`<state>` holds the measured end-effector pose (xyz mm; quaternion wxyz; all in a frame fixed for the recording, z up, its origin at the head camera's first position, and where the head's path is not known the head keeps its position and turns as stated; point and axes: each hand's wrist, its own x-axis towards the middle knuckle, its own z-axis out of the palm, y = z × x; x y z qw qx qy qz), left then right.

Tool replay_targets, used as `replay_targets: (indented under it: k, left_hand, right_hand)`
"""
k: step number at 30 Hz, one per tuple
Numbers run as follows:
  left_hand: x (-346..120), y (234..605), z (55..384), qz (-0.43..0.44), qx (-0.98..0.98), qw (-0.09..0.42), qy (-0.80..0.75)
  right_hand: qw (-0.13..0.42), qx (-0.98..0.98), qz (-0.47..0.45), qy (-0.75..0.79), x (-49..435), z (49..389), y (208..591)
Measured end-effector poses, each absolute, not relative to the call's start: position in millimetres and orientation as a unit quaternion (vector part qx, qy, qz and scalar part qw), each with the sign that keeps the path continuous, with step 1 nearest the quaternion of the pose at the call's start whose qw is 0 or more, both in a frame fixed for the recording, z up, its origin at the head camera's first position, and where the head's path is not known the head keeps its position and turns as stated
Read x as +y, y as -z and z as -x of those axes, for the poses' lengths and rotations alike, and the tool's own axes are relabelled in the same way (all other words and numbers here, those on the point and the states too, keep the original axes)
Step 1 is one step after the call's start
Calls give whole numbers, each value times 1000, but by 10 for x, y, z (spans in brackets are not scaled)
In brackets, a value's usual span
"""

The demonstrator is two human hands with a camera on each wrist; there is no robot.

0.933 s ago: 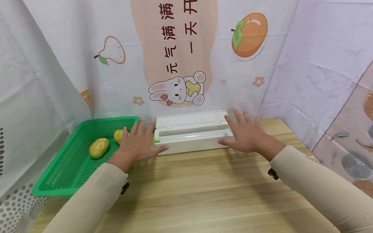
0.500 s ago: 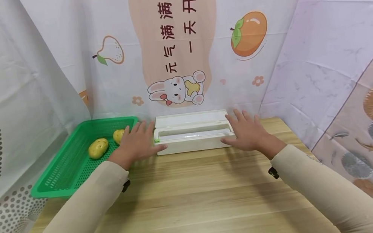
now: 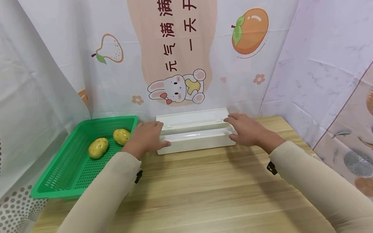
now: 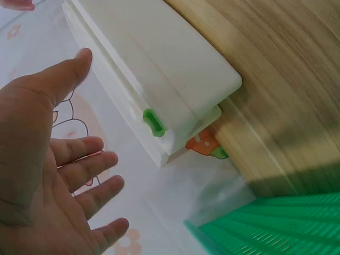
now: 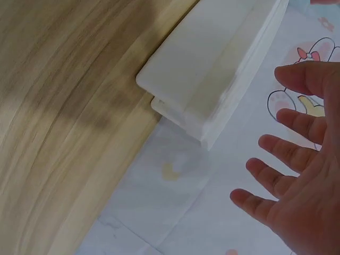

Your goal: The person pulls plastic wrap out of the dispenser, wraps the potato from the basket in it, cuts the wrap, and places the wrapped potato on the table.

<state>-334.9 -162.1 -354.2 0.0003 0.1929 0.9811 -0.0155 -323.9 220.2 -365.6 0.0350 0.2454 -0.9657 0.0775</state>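
A long white cling film dispenser point(image 3: 196, 144) stands at the back of the table, its lid point(image 3: 191, 117) raised behind it. Inside the trough lies a pale strip, too small to make out clearly. My left hand point(image 3: 145, 137) is at its left end and my right hand point(image 3: 248, 129) at its right end, fingers bent inward in the head view. In the wrist views the left hand point(image 4: 66, 186) and right hand point(image 5: 303, 175) have spread fingers beside the box, and a gap shows there. A green slider point(image 4: 154, 122) sits on the dispenser's left end.
To the left stands a green plastic basket point(image 3: 59, 171) holding a potato point(image 3: 98, 147) and a second potato point(image 3: 122, 137). A printed curtain point(image 3: 108, 86) hangs close behind the dispenser. Wooden tabletop point(image 3: 195, 203) stretches in front of it.
Both hands' fingers have bent inward from a wide spread. The left hand has moved right, over the dispenser's left end, and uncovers more of the second potato. The dispenser stays in place.
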Motion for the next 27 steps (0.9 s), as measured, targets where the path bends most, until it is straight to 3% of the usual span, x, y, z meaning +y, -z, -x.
replay_targets:
  k: [12, 27]
  left_hand:
    - [-1570, 3633, 3529, -251, 968, -3, 12]
    - [-1638, 3695, 3586, -185, 978, 57, -83]
  right_hand:
    - [28, -956, -267, -122, 2267, 3446, 3723]
    - [-17, -955, -256, -151, 2212, 3645, 3898]
